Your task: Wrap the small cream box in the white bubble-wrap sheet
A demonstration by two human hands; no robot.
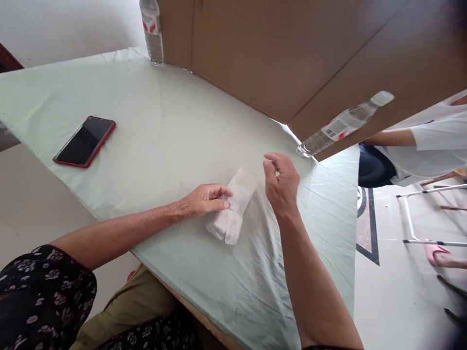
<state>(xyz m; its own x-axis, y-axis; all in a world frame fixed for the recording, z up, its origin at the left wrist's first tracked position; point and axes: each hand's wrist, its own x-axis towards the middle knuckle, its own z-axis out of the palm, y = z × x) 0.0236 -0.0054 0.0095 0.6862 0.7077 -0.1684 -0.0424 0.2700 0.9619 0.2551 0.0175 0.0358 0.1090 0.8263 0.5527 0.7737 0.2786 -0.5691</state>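
A small white translucent packet [235, 206] lies on the pale green tablecloth [164, 131]. My left hand [202, 200] rests on the cloth with its fingers pressed flat on the packet's left side, holding it down. My right hand [280, 183] hovers just right of the packet, a little above the cloth, fingers curled with thumb and fingertips drawn together; what they pinch, if anything, is too small to see.
A red-cased phone [84, 141] lies face up at the left. One plastic water bottle [151, 31] stands at the back, another [343, 124] by a brown cardboard divider [292, 53]. Another person in a white sleeve [434, 138] sits behind it at the right.
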